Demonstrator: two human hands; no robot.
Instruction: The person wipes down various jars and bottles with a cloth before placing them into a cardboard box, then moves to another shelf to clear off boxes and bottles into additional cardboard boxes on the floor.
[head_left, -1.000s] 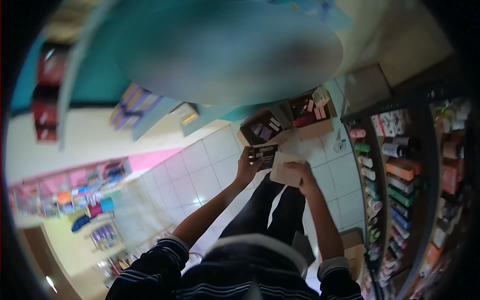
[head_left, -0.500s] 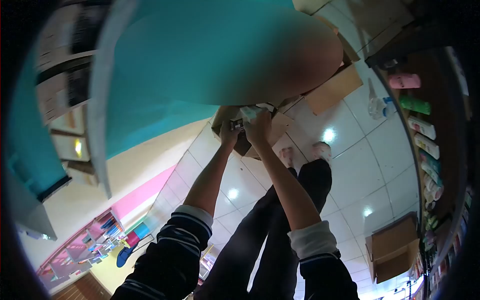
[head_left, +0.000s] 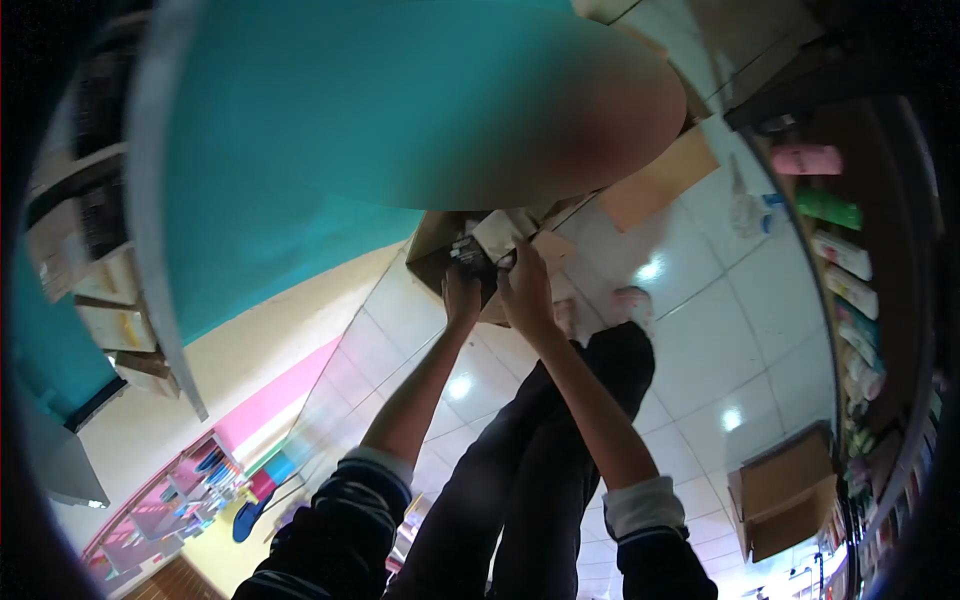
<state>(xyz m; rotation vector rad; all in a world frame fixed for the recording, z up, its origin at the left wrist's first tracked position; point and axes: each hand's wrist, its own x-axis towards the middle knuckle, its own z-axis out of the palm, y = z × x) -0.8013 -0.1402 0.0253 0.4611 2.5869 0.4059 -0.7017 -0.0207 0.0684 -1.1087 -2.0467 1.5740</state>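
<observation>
An open cardboard box (head_left: 428,258) stands on the floor below me, with both hands reaching into it. My left hand (head_left: 462,297) is closed at a dark packet with pale print (head_left: 466,252) on the left side of the box. My right hand (head_left: 526,288) pinches the lower right edge of a small pale carton (head_left: 498,234), which is tilted over the box's opening. Blur hides the finer print on both things. A cardboard flap (head_left: 554,250) sticks out just right of my right hand.
More open cardboard (head_left: 660,180) lies beyond, partly under a blurred patch. A clear plastic bottle (head_left: 745,215) is on the tiles. Shelves of bottles (head_left: 828,208) line the right side. Another open carton (head_left: 785,495) sits at lower right; a wall shelf (head_left: 165,220) juts out at left.
The pale carton now shows plainly at my right hand, which has turned and lowered slightly. My left hand has lowered a little in view, still by the dark packet. The view has shifted slightly.
</observation>
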